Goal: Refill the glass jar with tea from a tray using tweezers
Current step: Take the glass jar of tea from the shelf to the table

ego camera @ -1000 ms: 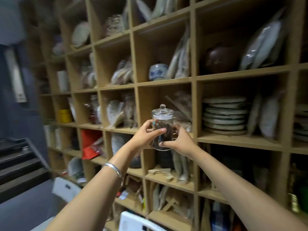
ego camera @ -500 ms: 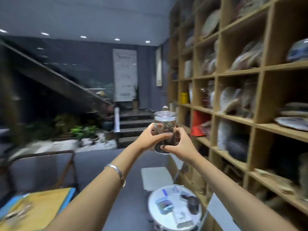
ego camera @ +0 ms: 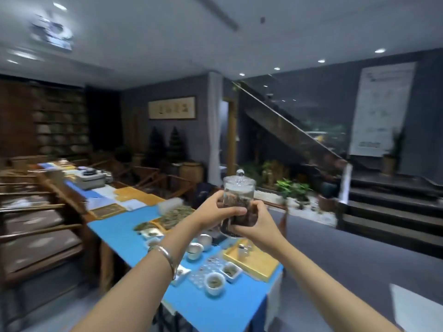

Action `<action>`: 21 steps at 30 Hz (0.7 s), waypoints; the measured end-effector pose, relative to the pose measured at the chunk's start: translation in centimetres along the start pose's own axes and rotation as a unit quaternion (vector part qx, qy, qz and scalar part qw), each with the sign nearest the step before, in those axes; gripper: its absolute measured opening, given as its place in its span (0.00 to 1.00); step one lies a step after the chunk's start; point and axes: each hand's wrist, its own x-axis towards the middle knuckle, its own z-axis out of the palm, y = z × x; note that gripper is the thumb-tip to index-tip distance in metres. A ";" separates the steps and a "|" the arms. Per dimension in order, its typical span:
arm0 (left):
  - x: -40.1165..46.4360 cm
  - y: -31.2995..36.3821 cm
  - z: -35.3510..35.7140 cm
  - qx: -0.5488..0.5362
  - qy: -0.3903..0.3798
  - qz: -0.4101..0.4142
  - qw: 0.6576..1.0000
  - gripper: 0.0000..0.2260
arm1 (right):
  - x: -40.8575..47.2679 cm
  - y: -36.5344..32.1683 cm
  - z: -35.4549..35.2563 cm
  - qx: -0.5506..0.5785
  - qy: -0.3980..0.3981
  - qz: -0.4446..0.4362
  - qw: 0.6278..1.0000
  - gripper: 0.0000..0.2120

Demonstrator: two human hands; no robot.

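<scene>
I carry the lidded glass jar (ego camera: 238, 200), fingers (ego camera: 236, 211) of both hands wrapped round it, toward the tabletop (ego camera: 119, 233); refilling hasn't begun.

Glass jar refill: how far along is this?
Early. Done: nothing of the refill itself. In hand: the left hand and right hand grip the glass jar, lid on, part-filled with dark tea, above the blue table. Left: set it down, open it, move tea from the tray with tweezers, which I can't spot.

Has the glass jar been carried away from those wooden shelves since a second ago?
Yes. The glass jar, held in both hands, has left the shelves, which are out of view, and is now above the blue table.
</scene>
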 end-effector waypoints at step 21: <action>-22.0 -8.9 -50.7 0.093 0.285 -0.110 0.948 0.14 | 10.6 -10.6 58.0 0.135 -0.290 -0.116 0.940 0.30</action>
